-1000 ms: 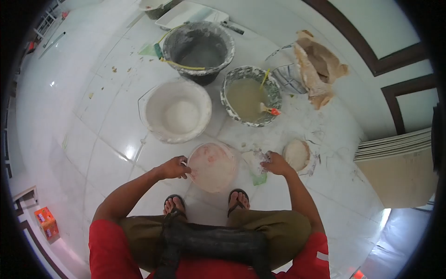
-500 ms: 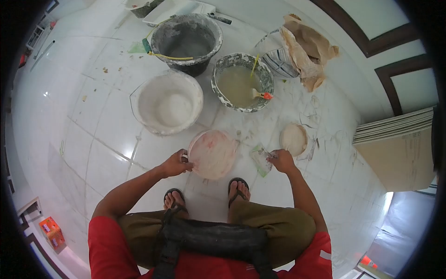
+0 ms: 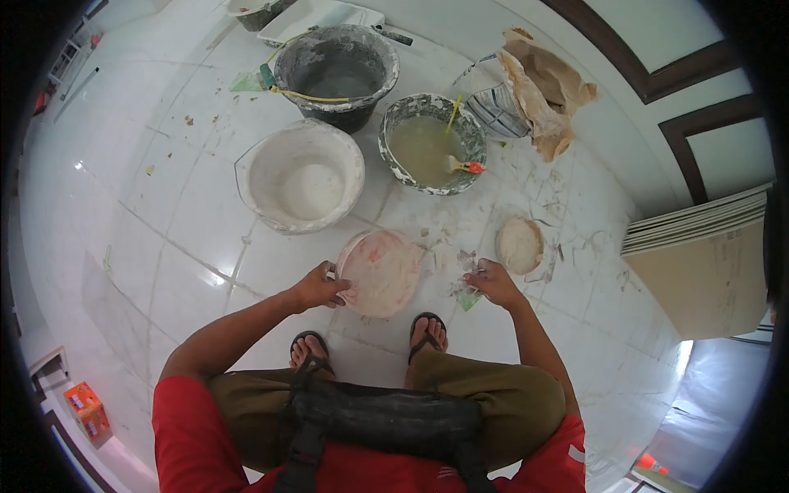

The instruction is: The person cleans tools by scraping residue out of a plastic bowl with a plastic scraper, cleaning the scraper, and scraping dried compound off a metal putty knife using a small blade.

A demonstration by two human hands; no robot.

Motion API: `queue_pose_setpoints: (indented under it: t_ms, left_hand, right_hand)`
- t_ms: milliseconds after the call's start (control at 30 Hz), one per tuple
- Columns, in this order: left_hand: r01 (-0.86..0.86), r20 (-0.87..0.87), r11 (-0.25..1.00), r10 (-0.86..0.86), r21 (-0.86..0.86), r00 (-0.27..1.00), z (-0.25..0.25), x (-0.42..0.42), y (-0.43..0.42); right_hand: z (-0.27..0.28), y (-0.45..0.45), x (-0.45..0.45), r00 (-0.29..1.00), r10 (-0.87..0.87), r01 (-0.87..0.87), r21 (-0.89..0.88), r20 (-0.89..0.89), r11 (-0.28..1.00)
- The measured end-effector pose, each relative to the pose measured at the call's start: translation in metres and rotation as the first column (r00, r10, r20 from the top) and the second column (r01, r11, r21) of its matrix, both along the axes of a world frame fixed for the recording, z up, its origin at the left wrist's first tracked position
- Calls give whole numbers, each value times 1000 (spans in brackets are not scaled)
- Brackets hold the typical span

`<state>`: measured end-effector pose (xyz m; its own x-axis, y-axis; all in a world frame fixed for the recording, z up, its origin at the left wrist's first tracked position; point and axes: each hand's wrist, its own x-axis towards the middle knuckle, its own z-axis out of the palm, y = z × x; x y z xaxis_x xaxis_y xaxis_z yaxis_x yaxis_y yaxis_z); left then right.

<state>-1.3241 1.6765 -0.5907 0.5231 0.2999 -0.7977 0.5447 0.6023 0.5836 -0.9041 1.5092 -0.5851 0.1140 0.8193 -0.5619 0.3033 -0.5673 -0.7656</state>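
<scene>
My left hand [image 3: 322, 287] is closed on the left rim of a round, shallow pinkish tub [image 3: 380, 275], which is coated with pale powder and rests on the floor in front of my feet. To the right of the tub, my right hand [image 3: 495, 284] pinches a thin, crumpled plastic packet [image 3: 468, 301] with green print. Part of the packet blurs into the white floor, and I cannot make out its contents. A small round dish of beige powder [image 3: 519, 246] lies just beyond my right hand.
Ahead stand a whitish bucket [image 3: 300, 177], a black bucket [image 3: 335, 78] with a yellow handle, and a bucket of cloudy liquid [image 3: 426, 146] holding a brush [image 3: 465, 166]. A torn paper sack [image 3: 542, 90] leans by the wall. Stacked boards [image 3: 699, 271] stand at right.
The packet in my right hand has turned and crumpled, its green part now lower and smaller to view. My left hand stays on the tub's rim. The whole view has shifted slightly.
</scene>
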Motion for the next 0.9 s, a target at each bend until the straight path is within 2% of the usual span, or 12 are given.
queue_pose_setpoints:
  t_ms: [67, 267, 333, 400, 467, 567, 600, 633, 700, 767, 833, 900]
  left_hand:
    - [-22, -8, 998, 21, -55, 1000, 1, 6, 0]
    - [-99, 43, 994, 101, -44, 994, 3, 19, -20]
    - [-83, 37, 993, 80, 84, 996, 9, 27, -16]
    - [-60, 49, 989, 54, 133, 997, 3, 33, -8]
    - [117, 58, 948, -140, 297, 988, -4, 34, 0]
    - [115, 29, 973, -123, 198, 992, 10, 54, 28]
    - [125, 28, 970, -134, 211, 991, 3, 56, 33]
    - [20, 0, 984, -20, 178, 1000, -12, 54, 30]
    - [-83, -32, 985, 88, 150, 996, -20, 51, 17]
    - [-329, -122, 943, 334, 58, 935, -17, 43, -6]
    - [-362, -110, 932, 363, 25, 925, -20, 34, -19]
    - [-458, -99, 889, 456, -1, 885, -35, 28, -32]
  right_hand:
    - [10, 6, -14, 983, -143, 150, 51, -116, 987]
    - [61, 0, -25, 977, -207, 210, 63, -52, 976]
    - [63, -3, -20, 980, -199, 199, -10, 8, 980]
    - [54, 9, -13, 862, -469, 477, -6, -190, 879]
    - [40, 8, -6, 862, -456, 473, 31, -222, 880]
    - [15, 9, 17, 902, -382, 413, 145, -201, 899]
    - [-7, -4, 27, 935, -347, 352, 72, -72, 933]
    - [-20, -18, 30, 954, -297, 298, -21, 53, 954]
    - [-20, -45, 20, 991, -129, 121, -169, -37, 978]
    - [-24, -74, 5, 992, -92, 68, -252, -84, 965]
    - [-34, -96, -6, 996, -56, 35, -267, -73, 963]
    - [-49, -112, -14, 991, 104, -73, -305, 86, 950]
